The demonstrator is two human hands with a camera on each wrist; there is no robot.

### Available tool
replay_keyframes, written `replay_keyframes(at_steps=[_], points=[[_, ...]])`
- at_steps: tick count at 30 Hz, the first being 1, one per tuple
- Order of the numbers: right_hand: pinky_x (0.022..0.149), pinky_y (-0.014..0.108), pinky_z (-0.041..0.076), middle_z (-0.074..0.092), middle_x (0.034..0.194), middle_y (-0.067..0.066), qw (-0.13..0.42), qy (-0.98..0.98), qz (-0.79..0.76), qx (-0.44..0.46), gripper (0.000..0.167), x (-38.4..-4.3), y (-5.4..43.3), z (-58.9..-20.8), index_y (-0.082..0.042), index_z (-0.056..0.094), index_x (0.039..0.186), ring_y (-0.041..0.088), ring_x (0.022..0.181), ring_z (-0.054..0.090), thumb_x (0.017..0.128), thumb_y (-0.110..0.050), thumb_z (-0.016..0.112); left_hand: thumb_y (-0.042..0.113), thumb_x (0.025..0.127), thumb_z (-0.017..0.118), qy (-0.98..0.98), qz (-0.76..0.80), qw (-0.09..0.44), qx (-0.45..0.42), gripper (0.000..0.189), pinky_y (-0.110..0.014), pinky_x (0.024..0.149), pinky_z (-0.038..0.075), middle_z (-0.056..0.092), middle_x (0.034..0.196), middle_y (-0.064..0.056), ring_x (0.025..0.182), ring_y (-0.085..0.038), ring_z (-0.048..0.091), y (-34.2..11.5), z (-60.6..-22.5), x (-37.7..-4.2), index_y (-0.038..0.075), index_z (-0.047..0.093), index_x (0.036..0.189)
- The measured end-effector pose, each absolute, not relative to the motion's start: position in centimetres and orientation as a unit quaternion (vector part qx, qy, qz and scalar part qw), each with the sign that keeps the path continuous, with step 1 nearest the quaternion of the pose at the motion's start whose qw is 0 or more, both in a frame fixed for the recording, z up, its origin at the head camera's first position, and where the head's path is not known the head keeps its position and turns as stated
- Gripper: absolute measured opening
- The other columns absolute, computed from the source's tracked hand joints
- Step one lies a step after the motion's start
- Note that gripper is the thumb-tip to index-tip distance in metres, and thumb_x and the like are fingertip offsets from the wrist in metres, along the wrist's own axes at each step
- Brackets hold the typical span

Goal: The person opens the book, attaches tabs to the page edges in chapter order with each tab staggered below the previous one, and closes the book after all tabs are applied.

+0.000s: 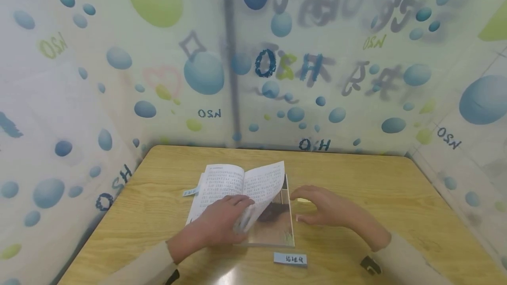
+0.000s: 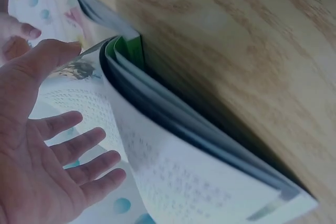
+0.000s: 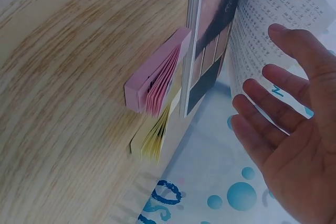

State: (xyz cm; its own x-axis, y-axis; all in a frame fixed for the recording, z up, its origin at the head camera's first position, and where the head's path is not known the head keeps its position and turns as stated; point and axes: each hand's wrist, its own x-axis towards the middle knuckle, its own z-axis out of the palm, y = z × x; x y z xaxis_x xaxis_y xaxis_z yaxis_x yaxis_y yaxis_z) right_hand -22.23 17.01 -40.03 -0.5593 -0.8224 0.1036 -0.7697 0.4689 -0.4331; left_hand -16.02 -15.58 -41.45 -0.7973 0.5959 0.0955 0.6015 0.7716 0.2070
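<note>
An open book (image 1: 223, 184) lies on the table, with printed text on its left page. A printed leaf (image 1: 264, 181) stands raised from the middle and curls over a picture page (image 1: 277, 223) on the right. My left hand (image 1: 219, 221) lies over the lower middle of the book, thumb and fingers spread loosely beside the bent pages in the left wrist view. Just beyond the book's right edge, my right hand (image 1: 328, 208) hovers with relaxed, parted fingers and holds nothing. Near it are a pink pad of sticky notes (image 3: 137, 82) and a yellow one (image 3: 152, 135), both slightly fanned.
A blue slip with handwriting (image 1: 290, 259) lies in front of the book. Another blue slip (image 1: 191, 191) sticks out from the book's left side. The wooden table (image 1: 368, 179) meets a wall covering (image 1: 158, 56) printed with bubbles at the back and sides.
</note>
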Motion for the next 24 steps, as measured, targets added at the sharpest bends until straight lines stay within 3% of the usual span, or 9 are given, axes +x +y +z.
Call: replay_keyframes(at_steps=[5, 11, 18, 24], points=[[0.101, 0.045, 0.048, 0.063, 0.129, 0.006, 0.057, 0.852, -0.22, -0.471, 0.041, -22.3, 17.0, -40.1, -0.003, 0.064, 0.128, 0.026, 0.121, 0.058, 0.093, -0.022, 0.075, 0.04, 0.081, 0.08, -0.949, -0.113, 0.04, -0.292, 0.071, -0.046, 0.092, 0.053, 0.057, 0.138, -0.011, 0.12, -0.033, 0.057, -16.3, -41.0, -16.3, -0.001, 0.059, 0.135], [0.101, 0.046, 0.048, 0.062, 0.129, 0.006, 0.06, 0.853, -0.216, -0.472, 0.041, -22.3, 17.0, -40.3, -0.003, 0.063, 0.129, 0.027, 0.12, 0.058, 0.094, -0.02, 0.075, 0.04, 0.079, 0.082, -0.947, -0.133, 0.077, -0.283, 0.078, -0.042, 0.084, 0.056, 0.061, 0.134, -0.009, 0.112, -0.029, 0.062, -17.6, -40.3, -16.6, 0.005, 0.054, 0.143], [0.101, 0.045, 0.048, 0.063, 0.128, 0.007, 0.055, 0.854, -0.212, -0.473, 0.039, -22.2, 16.9, -40.6, -0.002, 0.064, 0.126, 0.028, 0.12, 0.059, 0.092, -0.018, 0.076, 0.038, 0.079, 0.084, -0.942, -0.17, 0.108, -0.27, 0.077, -0.045, 0.085, 0.056, 0.062, 0.13, -0.011, 0.111, -0.031, 0.063, -19.0, -39.9, -17.0, 0.005, 0.053, 0.142], [0.101, 0.045, 0.048, 0.064, 0.128, 0.006, 0.064, 0.852, -0.214, -0.474, 0.036, -22.1, 16.8, -40.6, -0.003, 0.065, 0.125, 0.026, 0.119, 0.059, 0.093, -0.016, 0.074, 0.041, 0.079, 0.084, -0.951, -0.175, 0.121, -0.225, 0.08, -0.047, 0.067, 0.057, 0.061, 0.132, -0.012, 0.109, -0.033, 0.063, -19.0, -39.5, -17.2, 0.009, 0.051, 0.145]])
